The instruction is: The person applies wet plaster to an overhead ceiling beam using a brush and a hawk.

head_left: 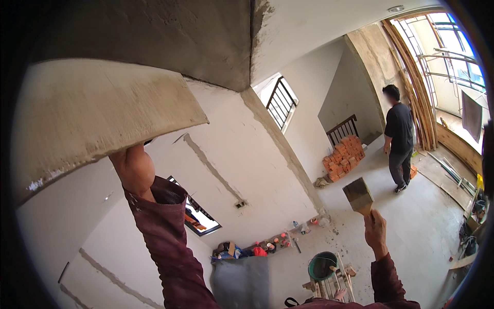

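Tan, the board (98,108) filled the upper left, long axis rising rightward, directly over my left hand (133,167), whose hidden grip I couldn't tell. My right hand (376,232), lower right, gripped a brush (358,194) tipped up-left, well apart from the board.

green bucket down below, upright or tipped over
Upright: the green bucket shows its round open mouth facing up toward the head camera. How full it is, I cannot tell.

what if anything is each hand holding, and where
Right hand holds a wide brush by its handle; left hand holds a board, grip hidden behind it.
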Demonstrator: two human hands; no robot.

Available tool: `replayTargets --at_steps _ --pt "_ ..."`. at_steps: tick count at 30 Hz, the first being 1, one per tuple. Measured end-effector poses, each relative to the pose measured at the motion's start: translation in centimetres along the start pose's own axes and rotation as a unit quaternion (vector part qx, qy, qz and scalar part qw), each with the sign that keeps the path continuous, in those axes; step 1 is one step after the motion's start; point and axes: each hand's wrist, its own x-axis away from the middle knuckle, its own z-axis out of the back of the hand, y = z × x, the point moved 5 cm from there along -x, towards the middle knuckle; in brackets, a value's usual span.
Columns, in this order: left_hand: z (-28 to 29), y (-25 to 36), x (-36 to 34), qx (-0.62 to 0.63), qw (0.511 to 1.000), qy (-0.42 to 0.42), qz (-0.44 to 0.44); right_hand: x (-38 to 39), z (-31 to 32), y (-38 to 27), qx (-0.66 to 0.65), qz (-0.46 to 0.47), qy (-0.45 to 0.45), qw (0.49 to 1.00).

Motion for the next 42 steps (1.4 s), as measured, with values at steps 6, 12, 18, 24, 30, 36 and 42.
replayTargets --at_steps 6,12,18,24,30,36,42 --pt "-0.2 -1.9 0.7 -0.048 0.997 -0.051 0.037 -0.4 -0.2 0.1 0.001 0.004 -0.019 1.0" --pt "-2.2 -5.0 1.2 -0.001 0.996 -0.073 0.045 -0.1 0.0 0.4 0.002 -0.024 -0.034 0.999" --pt "-4.7 -9.4 2.0 0.038 0.995 -0.079 0.047 1.3 0.6 3.1 0.036 -0.062 -0.037 0.997" --pt "-8.0 -15.7 3.9 -0.049 0.993 -0.106 0.017 3.0 2.1 4.3 0.065 -0.099 -0.03 0.993" --pt "-10.2 -20.8 18.4 -0.059 0.982 -0.167 0.059 6.4 3.2 7.6 0.134 -0.128 -0.066 0.981" --pt "-10.8 -16.5 40.4 0.046 0.912 -0.202 0.353 12.2 4.7 10.3 0.195 -0.204 -0.2 0.938" --pt "-5.0 -10.8 66.8 0.004 0.754 -0.282 0.593 18.8 8.4 13.7 0.22 -0.188 -0.226 0.93"
